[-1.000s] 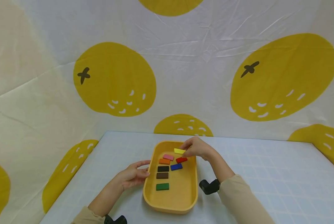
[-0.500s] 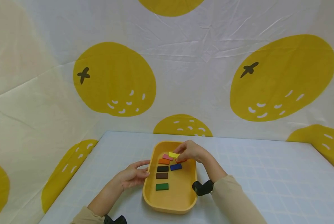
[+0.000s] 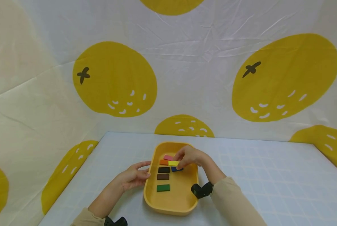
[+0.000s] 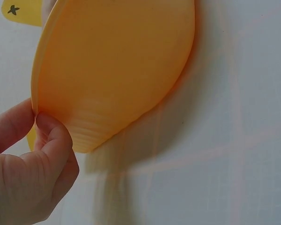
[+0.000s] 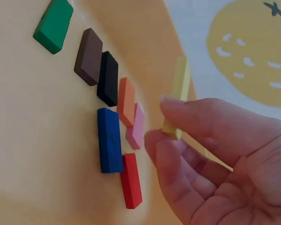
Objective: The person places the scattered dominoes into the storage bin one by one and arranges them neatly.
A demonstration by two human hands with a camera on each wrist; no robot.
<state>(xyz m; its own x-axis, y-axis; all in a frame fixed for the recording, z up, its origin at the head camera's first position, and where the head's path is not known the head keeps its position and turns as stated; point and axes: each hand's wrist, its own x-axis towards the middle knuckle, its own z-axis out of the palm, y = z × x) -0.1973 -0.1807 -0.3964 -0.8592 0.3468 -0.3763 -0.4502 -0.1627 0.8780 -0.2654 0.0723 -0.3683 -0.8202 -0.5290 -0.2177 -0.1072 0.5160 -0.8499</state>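
A yellow-orange tray [image 3: 179,197] stands on the table, with small coloured blocks lying in it. My left hand [image 3: 133,178] pinches the tray's left rim between thumb and fingers, as the left wrist view shows. Over the tray's far part, my right hand [image 3: 191,156] pinches a yellow block [image 5: 180,82] by one end, above the others. Beneath it lie an orange block [image 5: 126,102], a pink block [image 5: 136,126], a blue block [image 5: 109,140] and a red block [image 5: 132,183]. The right hand hides the red one in the head view.
Along the tray's left side lie a black block [image 3: 164,169], a brown block [image 3: 163,176] and, nearer me, a green block [image 3: 163,188]. The tray rests on a pale checked table [image 3: 256,179]. Behind it hangs a white cloth [image 3: 193,78] printed with yellow fruit.
My right hand has carried the yellow block left and toward me, from the tray's far right to beside the orange block. My left hand has stayed at the rim.
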